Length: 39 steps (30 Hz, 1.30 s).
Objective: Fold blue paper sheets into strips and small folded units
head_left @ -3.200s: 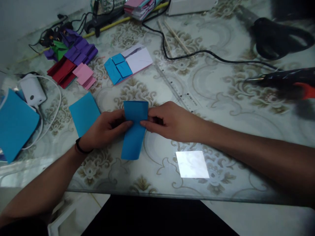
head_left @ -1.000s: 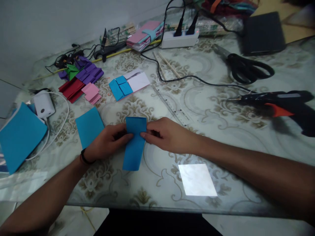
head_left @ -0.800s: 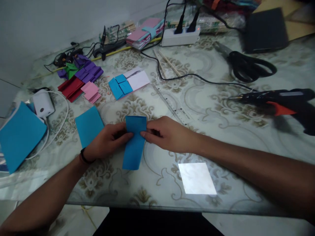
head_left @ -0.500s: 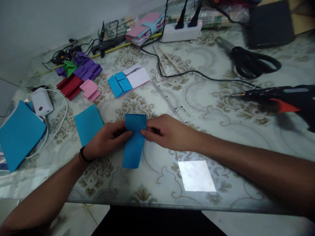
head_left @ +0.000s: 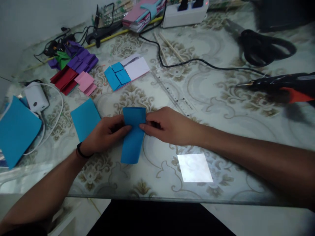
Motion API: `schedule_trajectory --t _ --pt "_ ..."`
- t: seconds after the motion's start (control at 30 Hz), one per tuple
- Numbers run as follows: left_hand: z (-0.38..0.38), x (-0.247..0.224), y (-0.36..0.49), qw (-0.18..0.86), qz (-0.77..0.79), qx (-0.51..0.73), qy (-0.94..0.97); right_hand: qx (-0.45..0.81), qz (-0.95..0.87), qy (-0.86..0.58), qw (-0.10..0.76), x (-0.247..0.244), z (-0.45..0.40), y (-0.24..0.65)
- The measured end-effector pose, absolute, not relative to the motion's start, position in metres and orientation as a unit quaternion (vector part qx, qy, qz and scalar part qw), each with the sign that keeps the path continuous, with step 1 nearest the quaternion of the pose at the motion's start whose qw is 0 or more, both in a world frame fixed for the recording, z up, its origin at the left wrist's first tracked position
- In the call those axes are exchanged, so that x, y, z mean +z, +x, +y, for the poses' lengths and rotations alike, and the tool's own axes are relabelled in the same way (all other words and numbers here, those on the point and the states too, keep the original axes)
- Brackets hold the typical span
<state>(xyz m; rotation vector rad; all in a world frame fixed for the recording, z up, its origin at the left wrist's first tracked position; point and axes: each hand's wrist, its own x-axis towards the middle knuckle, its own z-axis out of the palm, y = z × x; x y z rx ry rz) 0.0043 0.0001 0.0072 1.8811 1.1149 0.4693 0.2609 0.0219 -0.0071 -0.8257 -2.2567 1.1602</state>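
Note:
A strip of blue folded paper [head_left: 133, 141] is held up a little above the table, between my two hands. My left hand [head_left: 104, 132] pinches its left edge, thumb in front and fingers behind. On the opposite edge, my right hand [head_left: 164, 126] grips it the same way, at about the same height. Another blue paper sheet [head_left: 85, 116] lies flat just behind my left wrist. Beyond the hands is a small piece of blue and white folded paper [head_left: 126, 73]. A clear ruler [head_left: 169, 90] lies past my right hand.
Black scissors [head_left: 265, 47] and a glue gun [head_left: 278, 87] lie at the right. Across the back runs a black cable from a white power strip [head_left: 184, 16]. Purple folded papers [head_left: 82, 60], a white charger [head_left: 36, 96] and a larger blue sheet [head_left: 18, 131] are at the left.
The view has shifted slightly, so the table things sit a bit higher in the picture. Both hands keep the same hold on the blue paper.

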Motion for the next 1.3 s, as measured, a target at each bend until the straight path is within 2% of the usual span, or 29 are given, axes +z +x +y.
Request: schedule_trajectory --t 0.83,1.3 --pt "-0.0015 0.0118 0.0099 0.449 0.477 0.194 0.730 0.414 -0.826 -0.306 0.229 -0.0079 0.0227 0.2618" --pt "0.0004 0.0080 0.0090 0.452 0.439 0.220 0.745 0.398 -0.835 -0.304 0.228 -0.0066 0.0228 0.2631"
